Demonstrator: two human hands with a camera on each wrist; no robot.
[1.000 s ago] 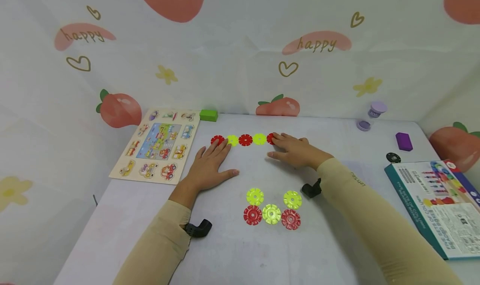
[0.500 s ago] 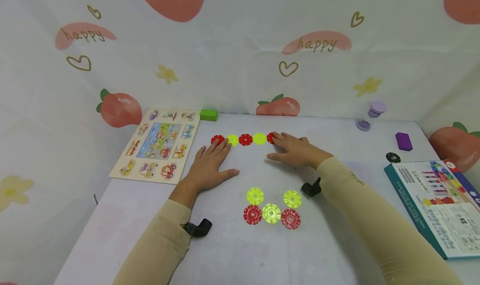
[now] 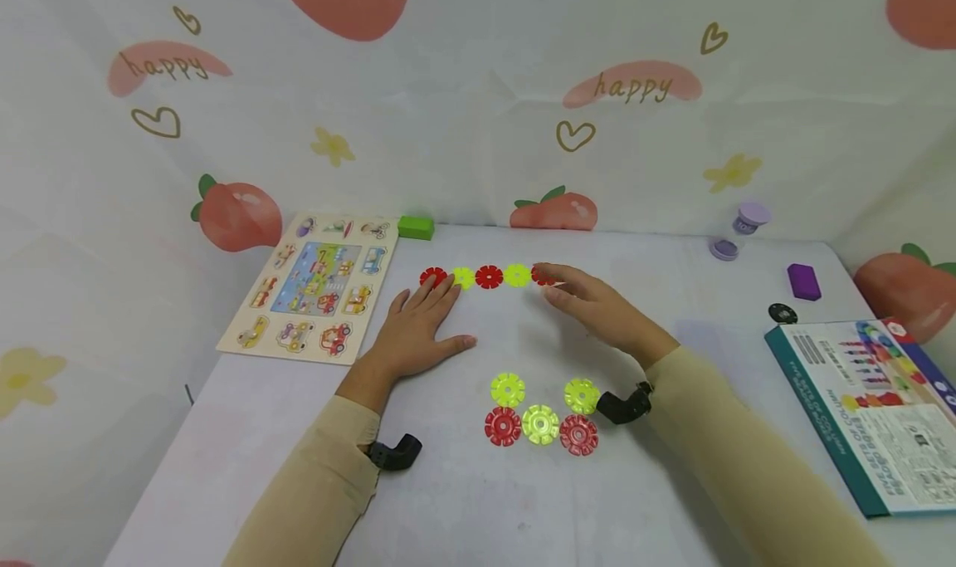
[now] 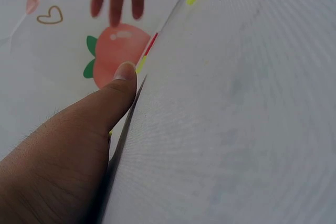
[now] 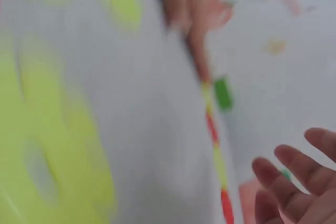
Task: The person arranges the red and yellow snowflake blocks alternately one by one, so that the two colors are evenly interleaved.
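A row of notched plastic discs, alternating red and yellow, lies at the back of the table; a red disc (image 3: 489, 277) is at its middle. My left hand (image 3: 418, 334) lies flat with fingers spread, its fingertips over the row's left end, partly covering the red disc (image 3: 431, 276) there. My right hand (image 3: 597, 305) is raised above the right end with loosely bent fingers and holds nothing; it partly hides the red end disc (image 3: 539, 275). Nearer the front, a second group has yellow discs on top, with a yellow disc (image 3: 541, 425) between two red ones below.
A wooden picture puzzle board (image 3: 358, 326) and a green block (image 3: 416, 228) stand at the back left. To the right are a boxed set (image 3: 874, 417), a black disc (image 3: 782, 313), a purple block (image 3: 804, 281) and a lilac sand timer (image 3: 739, 231).
My right hand has lifted off the row's right end and turned onto its side, its wrist shifting toward the front. The left hand stays in place.
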